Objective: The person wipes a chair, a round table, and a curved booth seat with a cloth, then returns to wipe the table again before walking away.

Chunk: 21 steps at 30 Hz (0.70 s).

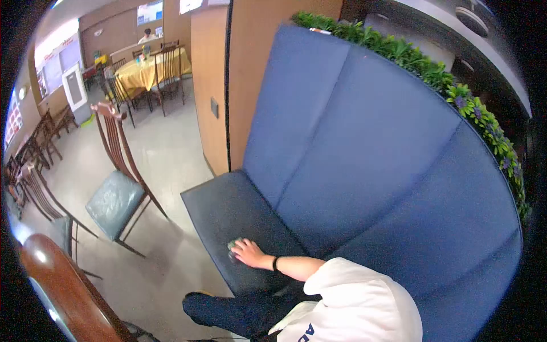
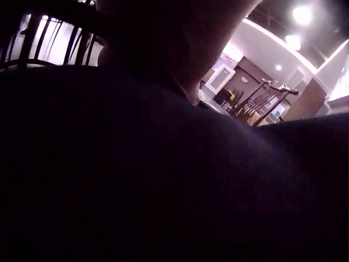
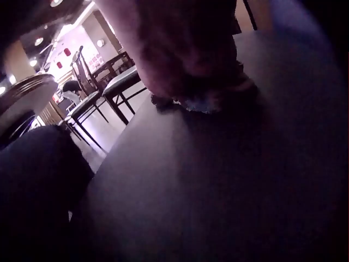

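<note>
On the dark bench seat point(image 1: 219, 202), my right hand point(image 1: 249, 252) lies palm down over a small, crumpled greenish-grey cloth point(image 1: 231, 246), whose edges stick out at the fingertips. In the right wrist view the same hand point(image 3: 188, 49) is dark and bunched over the cloth point(image 3: 199, 105), which touches the seat point(image 3: 218, 180); the fingertips are hard to make out. My left hand is outside the head view. The left wrist view shows only a shadowed part of it point(image 2: 199, 49) above dark fabric point(image 2: 136, 164), its fingers hidden.
The tall blue backrest point(image 1: 364, 148) rises beside the seat, with green plants point(image 1: 399, 51) along its top. A wooden chair point(image 1: 117, 196) and a glossy brown table edge point(image 1: 68, 290) stand to the left. Farther back, a person point(image 1: 147, 36) is near a yellow-covered table point(image 1: 139, 73).
</note>
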### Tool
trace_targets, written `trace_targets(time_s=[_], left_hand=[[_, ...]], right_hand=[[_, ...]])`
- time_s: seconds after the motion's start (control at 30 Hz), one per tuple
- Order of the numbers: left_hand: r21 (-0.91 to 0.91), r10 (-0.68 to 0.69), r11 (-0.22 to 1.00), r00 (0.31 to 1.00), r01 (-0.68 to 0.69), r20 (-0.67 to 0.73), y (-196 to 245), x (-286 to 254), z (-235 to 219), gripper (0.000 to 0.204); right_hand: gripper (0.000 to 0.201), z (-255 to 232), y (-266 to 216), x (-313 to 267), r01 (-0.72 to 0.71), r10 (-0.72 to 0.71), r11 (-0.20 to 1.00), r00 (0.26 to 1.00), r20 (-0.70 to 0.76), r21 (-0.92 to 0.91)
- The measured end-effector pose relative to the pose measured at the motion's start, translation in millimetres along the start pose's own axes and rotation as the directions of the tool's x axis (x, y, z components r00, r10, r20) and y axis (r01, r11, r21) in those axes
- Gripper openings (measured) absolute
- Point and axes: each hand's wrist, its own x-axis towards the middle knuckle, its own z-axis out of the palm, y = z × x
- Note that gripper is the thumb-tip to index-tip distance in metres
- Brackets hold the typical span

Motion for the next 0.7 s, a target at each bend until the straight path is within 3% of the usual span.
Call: trace_targets(time_s=[0.03, 0.1, 0.17, 0.23, 0.27, 0.43, 0.5, 0.53, 0.6, 0.63, 0.7], left_hand=[[-0.019, 0.037, 0.999, 0.993, -0.035, 0.108, 10.5, 7.2, 7.3, 0.024], [-0.101, 0.144, 0.985, 0.989, -0.139, 0.044, 20.2, 9.2, 43.5, 0.027], [-0.104, 0.104, 0.992, 0.945, -0.075, 0.310, 48.3, 14.6, 52.0, 0.027], [-0.187, 0.267, 0.957, 0.929, -0.224, 0.256, 52.4, 5.0, 79.3, 0.029], [-0.222, 0.245, 0.958, 0.917, -0.179, 0.316, 54.1, 2.3, 87.6, 0.031], [-0.410, 0.405, 0.864, 0.887, -0.293, 0.221, 52.9, -1.9, 47.1, 0.037], [-0.490, 0.308, 0.861, 0.908, -0.138, 0.284, 27.9, -8.0, 50.4, 0.037], [-0.473, 0.191, 0.880, 0.890, 0.032, 0.414, 32.1, -5.6, 27.7, 0.035], [-0.470, 0.189, 0.882, 0.898, 0.023, 0.398, 31.3, -3.3, 18.7, 0.034], [-0.470, 0.174, 0.882, 0.907, 0.030, 0.384, 33.2, -3.7, 14.0, 0.033], [-0.555, 0.173, 0.828, 0.903, 0.082, 0.392, 51.5, 3.3, 7.5, 0.037]], right_hand=[[0.041, -3.1, 1.2, -16.8, 0.018, -0.018, 1.000, 1.000, 0.002, 0.000], [0.044, -7.9, 5.8, -50.3, 0.060, -0.061, 0.998, 0.998, 0.033, 0.038], [0.045, -20.6, 9.5, -81.7, 0.058, -0.065, 0.996, 0.994, 0.091, 0.071], [0.045, -36.1, 9.8, -110.0, 0.016, -0.024, 0.998, 0.989, 0.142, 0.056], [0.045, -42.0, 11.0, -122.7, -0.017, 0.007, 0.999, 0.978, 0.210, 0.042], [0.043, -45.3, 3.4, -173.2, -0.138, 0.126, 0.990, 0.962, 0.243, 0.035], [0.042, -48.4, -0.8, -176.0, -0.188, 0.171, 0.981, 0.952, 0.255, 0.044], [0.042, -45.1, 3.1, -177.4, -0.235, 0.198, 0.967, 0.936, 0.292, 0.098], [0.043, -38.1, 12.1, -177.8, -0.333, 0.242, 0.915, 0.905, 0.350, 0.229], [0.046, -35.1, 19.9, -172.0, -0.412, 0.286, 0.882, 0.853, 0.437, 0.229], [0.047, -40.3, 37.1, -158.4, -0.506, 0.229, 0.761, 0.795, 0.562, 0.407]])
